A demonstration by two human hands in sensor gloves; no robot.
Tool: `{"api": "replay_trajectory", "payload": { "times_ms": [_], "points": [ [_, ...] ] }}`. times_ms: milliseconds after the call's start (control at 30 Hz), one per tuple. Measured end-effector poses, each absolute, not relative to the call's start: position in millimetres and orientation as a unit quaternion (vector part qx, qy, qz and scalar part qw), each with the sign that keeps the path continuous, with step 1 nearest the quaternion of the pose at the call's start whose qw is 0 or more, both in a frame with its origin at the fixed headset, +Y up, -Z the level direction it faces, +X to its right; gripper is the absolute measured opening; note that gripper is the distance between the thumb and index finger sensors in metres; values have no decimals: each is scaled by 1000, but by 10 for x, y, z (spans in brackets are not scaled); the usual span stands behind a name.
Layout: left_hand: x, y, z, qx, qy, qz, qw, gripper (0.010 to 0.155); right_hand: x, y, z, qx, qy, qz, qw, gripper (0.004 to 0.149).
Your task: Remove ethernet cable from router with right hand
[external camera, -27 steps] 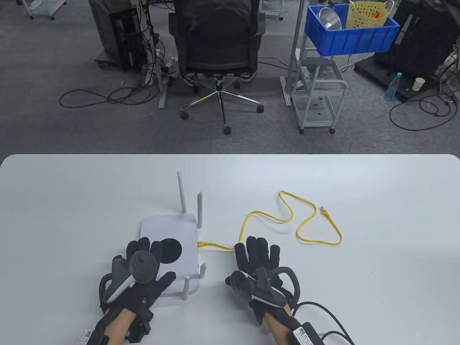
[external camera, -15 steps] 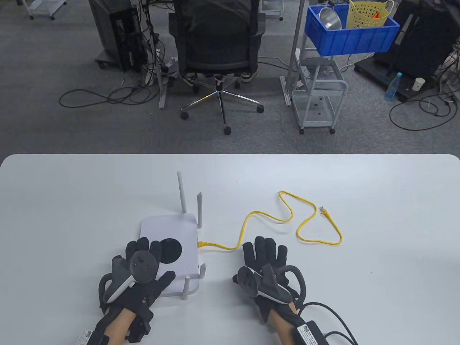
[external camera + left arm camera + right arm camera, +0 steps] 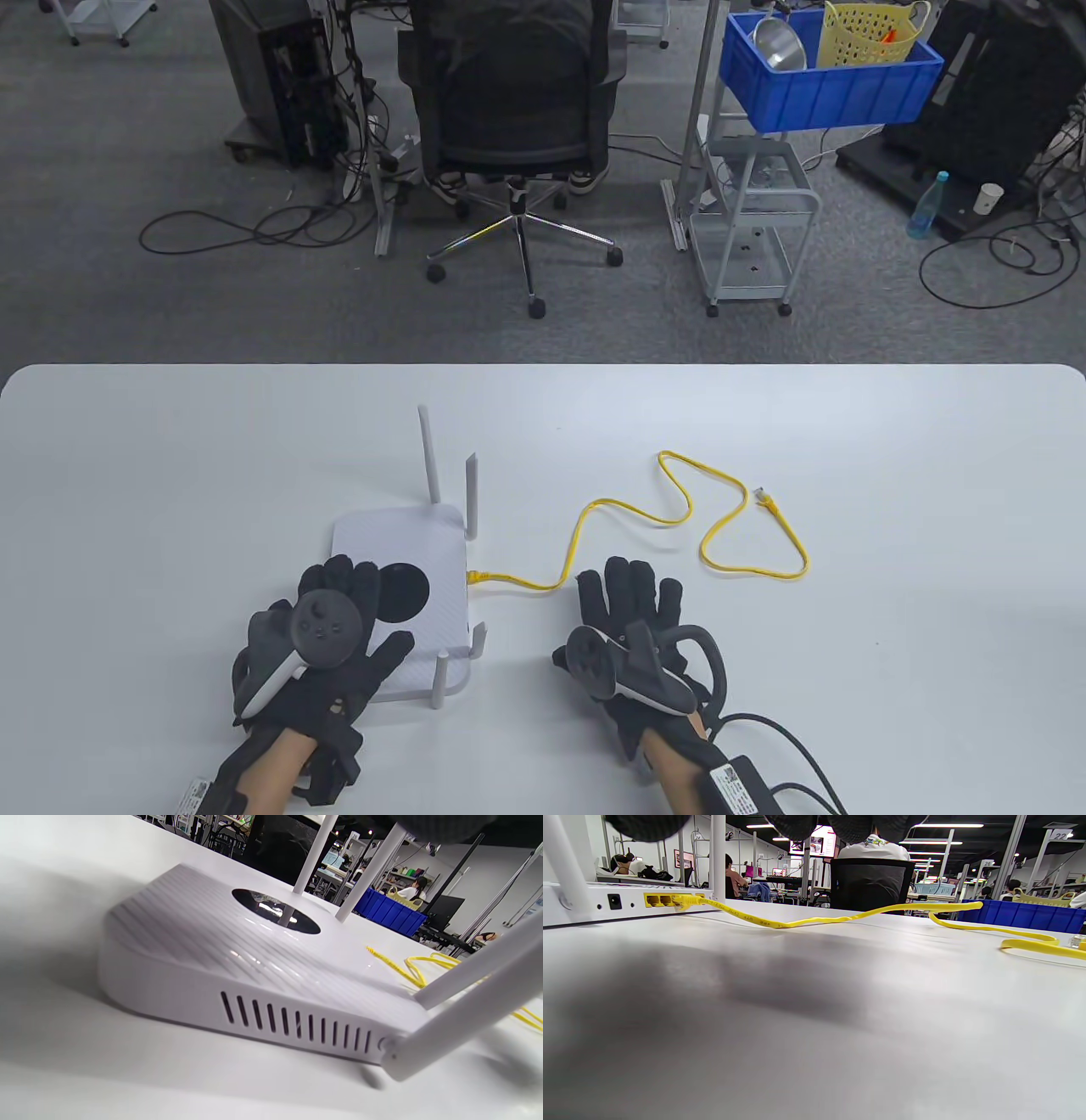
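**Desk:** What does the table view give you?

**Operator:** I see the white router (image 3: 399, 594) near the front of the table (image 3: 891, 441), with the yellow ethernet cable (image 3: 628, 508) plugged into its right side. The plug (image 3: 478, 576) is seated. The cable snakes away right, and its free end (image 3: 766, 501) lies loose on the tabletop. My left hand (image 3: 327, 641) rests on the router's near-left top, fingers spread flat. My right hand (image 3: 632, 628) lies flat on the table just right of the router, fingers spread, gripping nothing; the cable runs just past its fingertips and I cannot tell whether they touch it.

**Desk:** Left wrist view?

**Operator:** Router body (image 3: 237, 976) close up, vents along its side, antennas (image 3: 466, 1001) standing and crossing the frame, and yellow cable (image 3: 407, 969) beyond. No fingers show clearly here.

**Desk:** Right wrist view?

**Operator:** A low look along the table: the router's port panel (image 3: 628, 902) sits at left, the cable's plug (image 3: 685, 901) in one of the yellow ports, the cable (image 3: 840, 916) arching off right. Dark fingertips (image 3: 797, 823) hang at the top edge, apart.

**Desk:** How do you do it well?

**Operator:** My judgement: I move the right hand left to the plug, pinch the connector body rather than the cord, press its latch, and draw straight out while the left hand pins the router. Yanking the cord risks dragging the router.
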State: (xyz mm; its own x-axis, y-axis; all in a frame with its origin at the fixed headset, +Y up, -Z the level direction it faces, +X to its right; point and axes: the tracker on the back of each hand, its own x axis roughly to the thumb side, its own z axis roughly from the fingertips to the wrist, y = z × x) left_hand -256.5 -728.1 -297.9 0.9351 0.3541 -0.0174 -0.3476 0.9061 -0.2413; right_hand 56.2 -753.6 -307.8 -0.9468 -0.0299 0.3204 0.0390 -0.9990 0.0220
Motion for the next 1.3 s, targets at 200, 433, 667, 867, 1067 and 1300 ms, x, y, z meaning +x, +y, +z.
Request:
{"api": "replay_trajectory", "payload": {
  "times_ms": [200, 433, 667, 867, 1067, 1300],
  "points": [
    [-2639, -7147, -2926, -59, -37, 271, 960, 85, 569, -7510, -3066, -161, -10, -987, 16, 91],
    [-2632, -6964, -2824, -13, -203, 478, 854, 92, 571, -7521, -3076, -158, -16, -987, 21, 91],
    [-2225, -7182, -2796, -111, -231, 271, 928, 103, 584, -7524, -3081, -154, -20, -988, 19, 91],
    [-2046, -7599, -2911, -201, -171, 184, 947, 102, 586, -7523, -3086, -154, -21, -988, 18, 91],
    [-1935, -7916, -2986, -219, -93, 104, 966, 91, 589, -7529, -3096, -154, -31, -987, 20, 92],
    [-1869, -7926, -3003, -206, -75, 119, 968, 75, 597, -7508, -3084, -154, -33, -987, 13, 92]
  ]
}}
